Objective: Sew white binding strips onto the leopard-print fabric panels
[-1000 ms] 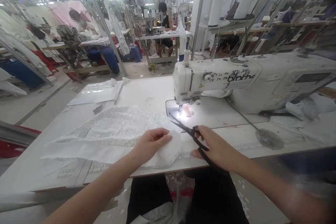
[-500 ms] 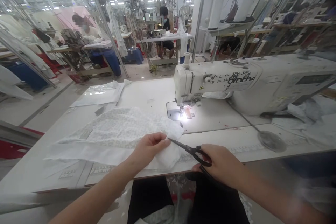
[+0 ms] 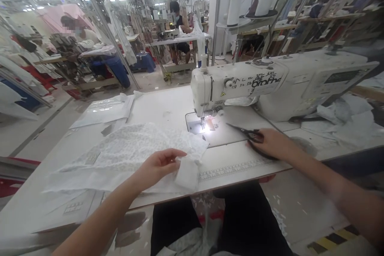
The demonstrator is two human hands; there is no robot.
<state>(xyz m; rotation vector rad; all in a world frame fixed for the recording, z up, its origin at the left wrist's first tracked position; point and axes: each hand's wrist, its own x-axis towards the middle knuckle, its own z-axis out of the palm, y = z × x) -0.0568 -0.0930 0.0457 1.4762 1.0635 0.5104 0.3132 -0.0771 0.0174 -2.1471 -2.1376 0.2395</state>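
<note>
My left hand (image 3: 159, 167) rests at the right end of a white patterned fabric piece (image 3: 129, 142) on the sewing table. Its thumb and index finger stand slightly apart, and the fingertips touch the cloth's edge. A plain white flap (image 3: 187, 174) of the fabric hangs over beside the thumb. My right hand (image 3: 274, 144) is closed around the handles of black scissors (image 3: 250, 134). Their blades point left over the table, apart from the fabric and near the sewing machine (image 3: 240, 84). The lamp at the needle (image 3: 203, 124) is lit.
Folded white pieces (image 3: 103, 108) lie at the table's back left. A printed ruler strip (image 3: 231, 170) runs along the front edge. Crumpled white cloth (image 3: 348, 120) lies at the right. Thread cones (image 3: 235, 4) stand behind the machine. Other people work at machines farther back.
My right hand has carried the scissors right and back, away from the fabric. My left fingers have loosened from their pinch on the fabric's edge. The camera view has shifted slightly.
</note>
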